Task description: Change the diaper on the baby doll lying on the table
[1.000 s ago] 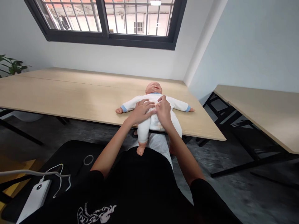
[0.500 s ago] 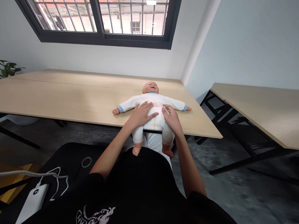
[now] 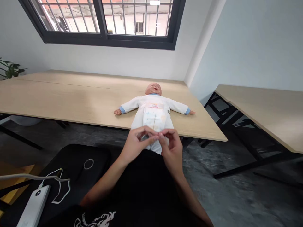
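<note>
A baby doll (image 3: 153,110) in a white garment with blue cuffs lies face up on the long wooden table (image 3: 71,101), arms spread wide. Its lower body hangs over the table's near edge and its feet are hidden behind my hands. My left hand (image 3: 134,145) and my right hand (image 3: 172,148) meet fingertip to fingertip below the doll's belly. Each is closed in a pinch on the bottom edge of the white garment (image 3: 153,118).
A white power bank (image 3: 33,206) with a white cable lies at the lower left beside a black seat (image 3: 71,160) that carries a thin ring (image 3: 88,164). A second wooden table (image 3: 265,110) stands at the right. A plant (image 3: 9,69) is at the far left.
My hands have slid from the doll's chest and hips down to the garment's bottom edge and closed into pinches. The doll's legs, visible before, are now hidden.
</note>
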Action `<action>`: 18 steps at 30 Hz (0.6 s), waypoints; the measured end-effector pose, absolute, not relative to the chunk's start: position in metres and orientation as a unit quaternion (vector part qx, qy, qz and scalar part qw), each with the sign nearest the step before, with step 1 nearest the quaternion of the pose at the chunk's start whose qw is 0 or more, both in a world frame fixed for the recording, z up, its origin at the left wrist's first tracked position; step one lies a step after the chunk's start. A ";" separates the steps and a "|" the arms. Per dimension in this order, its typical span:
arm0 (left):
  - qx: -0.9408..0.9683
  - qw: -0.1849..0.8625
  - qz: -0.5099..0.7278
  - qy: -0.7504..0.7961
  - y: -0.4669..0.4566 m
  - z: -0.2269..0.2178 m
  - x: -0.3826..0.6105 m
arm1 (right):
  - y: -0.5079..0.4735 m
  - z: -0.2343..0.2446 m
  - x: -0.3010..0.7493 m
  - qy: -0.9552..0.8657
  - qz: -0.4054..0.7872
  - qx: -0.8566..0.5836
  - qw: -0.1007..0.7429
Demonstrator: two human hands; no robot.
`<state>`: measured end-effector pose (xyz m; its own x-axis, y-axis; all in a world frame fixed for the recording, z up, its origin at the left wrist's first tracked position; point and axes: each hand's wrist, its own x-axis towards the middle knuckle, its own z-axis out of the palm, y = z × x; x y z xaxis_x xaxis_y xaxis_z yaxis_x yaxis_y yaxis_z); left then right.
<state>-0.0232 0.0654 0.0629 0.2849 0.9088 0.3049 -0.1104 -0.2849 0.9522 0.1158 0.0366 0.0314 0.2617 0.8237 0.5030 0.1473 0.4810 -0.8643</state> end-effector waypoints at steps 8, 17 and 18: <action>0.519 0.610 0.539 0.260 0.007 0.058 -0.041 | 0.004 0.026 0.099 -0.662 0.168 -0.341 0.646; 0.493 0.643 0.518 0.273 0.003 0.067 -0.042 | -0.004 0.032 0.092 -0.650 0.232 -0.325 0.647; 0.491 0.643 0.517 0.279 0.003 0.067 -0.043 | -0.003 0.032 0.092 -0.651 0.228 -0.323 0.648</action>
